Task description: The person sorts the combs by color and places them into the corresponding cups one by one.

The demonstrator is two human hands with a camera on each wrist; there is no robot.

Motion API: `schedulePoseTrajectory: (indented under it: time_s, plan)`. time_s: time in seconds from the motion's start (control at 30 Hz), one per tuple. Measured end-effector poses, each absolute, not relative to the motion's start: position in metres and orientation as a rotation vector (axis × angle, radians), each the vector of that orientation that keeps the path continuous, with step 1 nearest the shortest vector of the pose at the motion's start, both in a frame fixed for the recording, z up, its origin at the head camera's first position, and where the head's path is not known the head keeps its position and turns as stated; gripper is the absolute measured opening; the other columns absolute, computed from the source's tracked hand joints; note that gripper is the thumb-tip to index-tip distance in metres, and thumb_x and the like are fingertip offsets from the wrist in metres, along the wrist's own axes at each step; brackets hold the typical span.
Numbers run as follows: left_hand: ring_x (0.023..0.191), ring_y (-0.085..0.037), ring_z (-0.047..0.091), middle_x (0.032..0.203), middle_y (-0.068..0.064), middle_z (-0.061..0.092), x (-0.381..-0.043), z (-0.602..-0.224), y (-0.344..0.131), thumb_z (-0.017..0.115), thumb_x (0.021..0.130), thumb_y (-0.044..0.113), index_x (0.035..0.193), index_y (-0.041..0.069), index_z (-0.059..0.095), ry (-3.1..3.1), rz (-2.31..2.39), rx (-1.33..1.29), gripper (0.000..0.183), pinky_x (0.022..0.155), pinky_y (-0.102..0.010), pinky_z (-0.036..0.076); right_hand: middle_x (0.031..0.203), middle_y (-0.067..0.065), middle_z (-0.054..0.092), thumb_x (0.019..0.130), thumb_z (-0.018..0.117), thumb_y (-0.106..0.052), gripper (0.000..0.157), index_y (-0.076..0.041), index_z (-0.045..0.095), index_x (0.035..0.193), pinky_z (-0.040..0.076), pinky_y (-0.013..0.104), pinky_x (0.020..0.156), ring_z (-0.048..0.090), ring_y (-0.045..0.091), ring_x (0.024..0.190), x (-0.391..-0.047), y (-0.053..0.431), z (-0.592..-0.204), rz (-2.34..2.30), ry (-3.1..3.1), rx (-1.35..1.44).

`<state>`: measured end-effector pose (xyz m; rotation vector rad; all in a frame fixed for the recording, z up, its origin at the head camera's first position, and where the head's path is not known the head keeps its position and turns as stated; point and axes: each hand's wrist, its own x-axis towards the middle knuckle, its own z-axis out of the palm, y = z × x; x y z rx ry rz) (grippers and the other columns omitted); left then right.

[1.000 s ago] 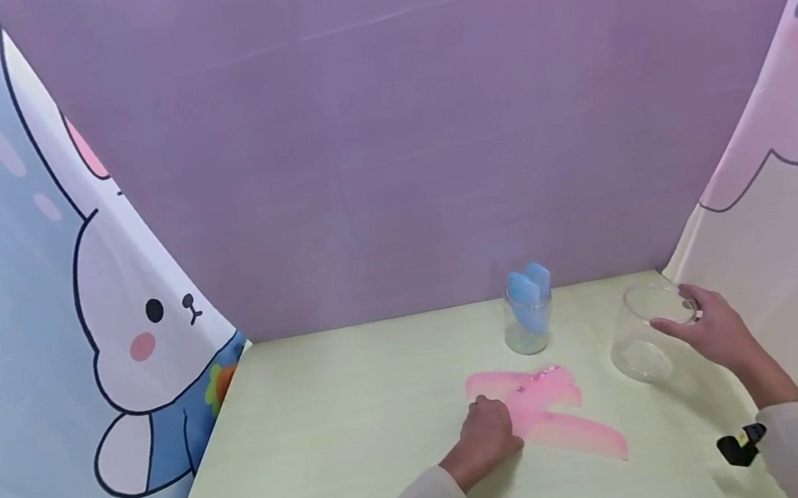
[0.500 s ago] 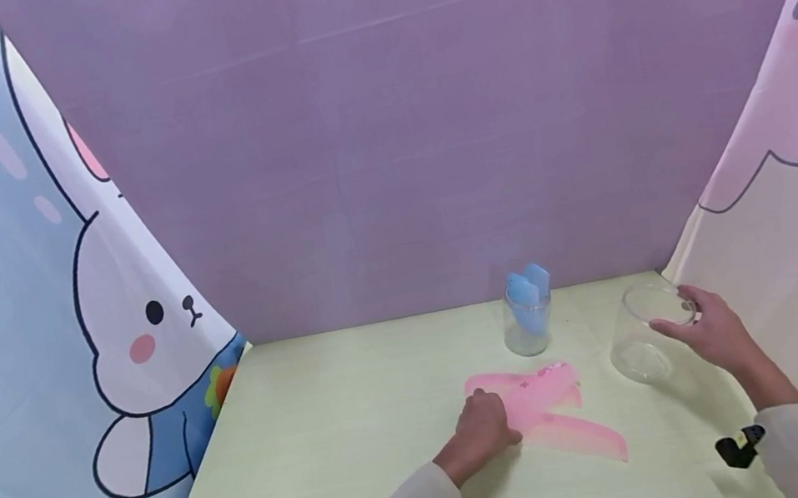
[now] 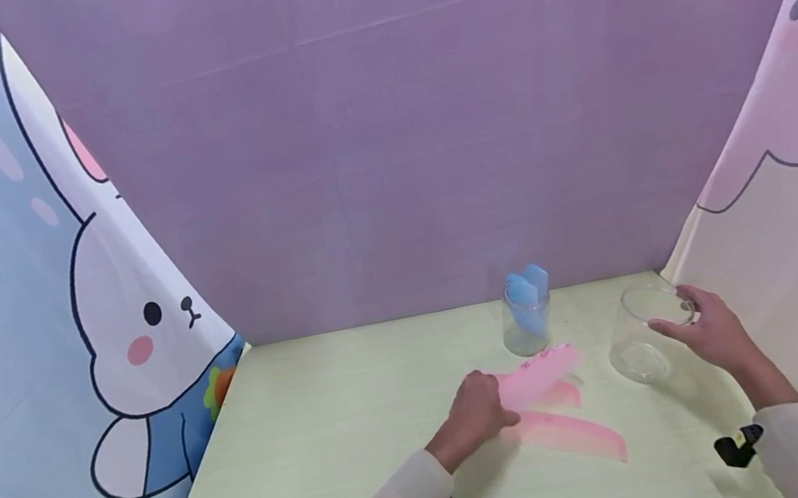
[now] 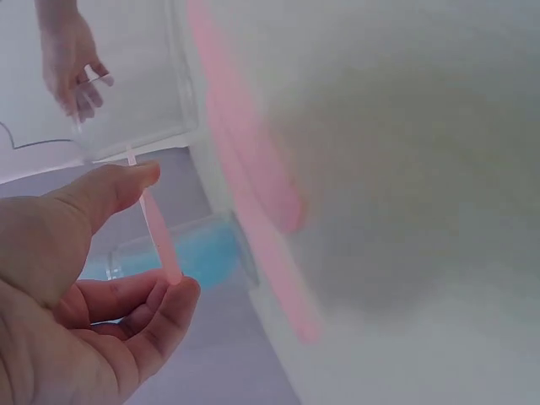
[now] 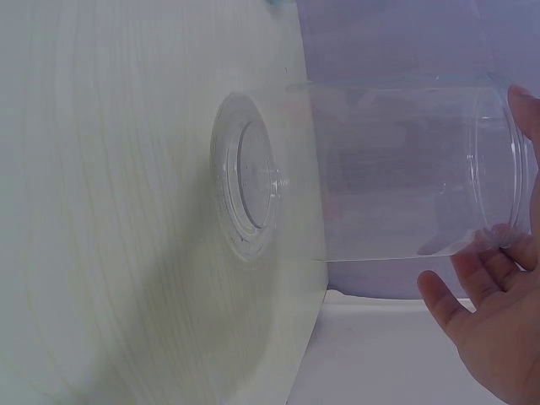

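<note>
My left hand (image 3: 475, 409) pinches a pink comb (image 3: 540, 375) between thumb and fingers, tilted just above the table. In the left wrist view, this held comb (image 4: 159, 229) shows edge-on between the thumb and fingertips. Two more pink combs lie on the table beneath: one nearer the front (image 3: 575, 434), the other partly covered by the held one (image 3: 564, 395). At the right, my right hand (image 3: 716, 335) grips the rim of a large clear jar (image 3: 627, 347). Thumb and fingers of that hand (image 5: 498, 329) sit at the jar's mouth in the right wrist view.
Behind the combs stands a smaller clear glass (image 3: 526, 340) holding blue flat pieces (image 3: 524, 291). A purple backdrop (image 3: 372, 160) rises at the table's back edge. Printed cloths hang on both sides, the left one with a rabbit (image 3: 147, 349). The table (image 3: 331, 426) is pale yellow-green.
My left hand has taken up the top pink comb, raising it and shifting slightly left and away from me. The right hand and the large jar have stayed in place.
</note>
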<state>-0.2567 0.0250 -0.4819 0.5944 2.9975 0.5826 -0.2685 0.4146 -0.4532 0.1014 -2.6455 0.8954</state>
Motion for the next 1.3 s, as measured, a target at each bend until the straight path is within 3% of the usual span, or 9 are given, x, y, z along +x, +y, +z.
schedulePoseTrajectory:
  time_s: [0.07,0.2,0.33,0.43,0.53,0.6,0.67,1.07,1.3]
  plan:
    - [0.065,-0.010,0.040,0.067,0.003,0.047,-0.259,-0.477,0.026,0.087,0.078,0.037,0.064,0.011,0.054,3.005,0.589,0.623,0.045,0.057,-0.021,0.037,0.122,0.039,0.057,0.089,0.078,-0.031,0.074,0.016,0.046,0.137,0.044,0.049,0.080,0.056,0.049,0.106,-0.269,0.415,-0.454,0.883,-2.638,0.101]
    - [0.067,-0.010,0.040,0.069,0.003,0.047,-0.261,-0.467,0.028,0.088,0.077,0.037,0.066,0.012,0.054,3.013,0.632,0.653,0.044,0.056,-0.021,0.036,0.122,0.037,0.058,0.089,0.078,-0.031,0.073,0.015,0.047,0.137,0.043,0.044,0.079,0.056,0.046,0.105,-0.270,0.417,-0.455,0.880,-2.631,0.101]
    - [0.067,-0.010,0.041,0.067,0.003,0.048,-0.264,-0.457,0.030,0.087,0.078,0.036,0.065,0.013,0.053,3.027,0.660,0.714,0.043,0.057,-0.021,0.034,0.117,0.033,0.061,0.088,0.080,-0.030,0.069,0.013,0.051,0.134,0.043,0.032,0.075,0.056,0.005,0.093,-0.273,0.420,-0.459,0.887,-2.607,0.115]
    - [0.066,-0.009,0.040,0.064,0.004,0.046,-0.266,-0.449,0.033,0.086,0.079,0.036,0.063,0.013,0.051,3.038,0.668,0.755,0.045,0.057,-0.020,0.033,0.114,0.031,0.064,0.086,0.081,-0.030,0.067,0.010,0.054,0.132,0.040,0.026,0.072,0.049,-0.004,0.087,-0.274,0.421,-0.460,0.880,-2.598,0.109]
    - [0.065,-0.009,0.040,0.062,0.005,0.045,-0.267,-0.441,0.038,0.086,0.080,0.036,0.063,0.014,0.050,3.044,0.673,0.782,0.045,0.057,-0.020,0.033,0.121,0.035,0.059,0.088,0.080,-0.031,0.071,0.012,0.050,0.135,0.044,0.040,0.079,0.059,0.023,0.100,-0.274,0.419,-0.460,0.891,-2.618,0.093]
    - [0.066,-0.008,0.041,0.063,0.005,0.046,-0.268,-0.436,0.042,0.086,0.080,0.037,0.064,0.014,0.051,3.051,0.667,0.792,0.044,0.057,-0.020,0.034,0.124,0.037,0.057,0.089,0.078,-0.031,0.072,0.013,0.048,0.137,0.044,0.051,0.083,0.056,0.044,0.107,-0.274,0.417,-0.459,0.902,-2.629,0.085]
    - [0.067,-0.008,0.042,0.063,0.006,0.045,-0.270,-0.432,0.046,0.086,0.080,0.038,0.065,0.015,0.051,3.058,0.653,0.816,0.044,0.058,-0.020,0.034,0.128,0.040,0.053,0.090,0.077,-0.031,0.074,0.015,0.045,0.138,0.042,0.060,0.085,0.053,0.053,0.112,-0.273,0.416,-0.458,0.917,-2.633,0.085]
    - [0.074,-0.006,0.052,0.071,0.008,0.056,-0.277,-0.418,0.079,0.085,0.080,0.039,0.074,0.015,0.059,3.086,0.628,0.957,0.036,0.061,-0.018,0.042,0.138,0.045,0.042,0.092,0.074,-0.032,0.082,0.018,0.036,0.144,0.037,0.073,0.094,0.042,0.062,0.123,-0.270,0.415,-0.458,0.948,-2.668,0.053]
    - [0.076,-0.007,0.048,0.072,0.008,0.056,-0.281,-0.412,0.093,0.079,0.084,0.039,0.074,0.015,0.058,3.087,0.527,0.970,0.034,0.065,-0.018,0.043,0.139,0.046,0.040,0.093,0.073,-0.035,0.086,0.019,0.033,0.146,0.036,0.074,0.095,0.041,0.063,0.123,-0.270,0.413,-0.455,0.955,-2.686,0.032]
